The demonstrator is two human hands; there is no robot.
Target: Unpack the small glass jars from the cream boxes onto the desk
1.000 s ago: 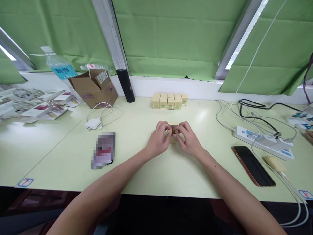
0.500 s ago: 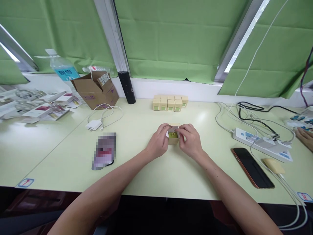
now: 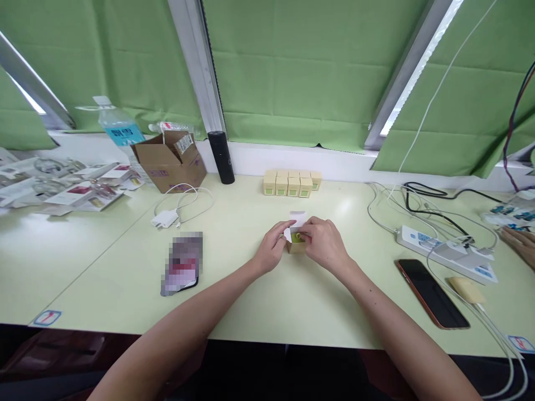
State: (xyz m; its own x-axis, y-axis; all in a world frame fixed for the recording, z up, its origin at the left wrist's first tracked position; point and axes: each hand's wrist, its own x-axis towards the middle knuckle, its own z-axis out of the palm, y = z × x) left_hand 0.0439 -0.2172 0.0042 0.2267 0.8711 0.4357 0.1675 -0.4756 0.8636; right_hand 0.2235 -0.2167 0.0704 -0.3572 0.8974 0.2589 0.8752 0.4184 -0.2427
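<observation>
A small tan cardboard box (image 3: 296,248) stands on the table between my hands, its white-lined lid (image 3: 298,219) raised at the back. Inside lies a yellow-green insert (image 3: 295,238) with a small ring-like piece (image 3: 298,236) on top. My left hand (image 3: 272,246) is closed at the box's left side, fingertips against the white side flap. The fingers of my right hand (image 3: 324,240) are pinched together at the right edge of the opening, close to the ring-like piece. They partly cover that side, so whether they also touch the insert is hidden.
Several small tan boxes (image 3: 288,184) stand grouped near the wall. Left are a phone-like item (image 3: 183,264), a white charger (image 3: 166,218), a brown carton (image 3: 169,167) and a black cylinder (image 3: 221,157). Right are a power strip (image 3: 445,253), cables, a phone (image 3: 432,293) and another person's hand (image 3: 518,245).
The lid has swung back and stands more open, showing its white inside. My right fingers have moved from the raised lid down to the opening. The view has shifted slightly.
</observation>
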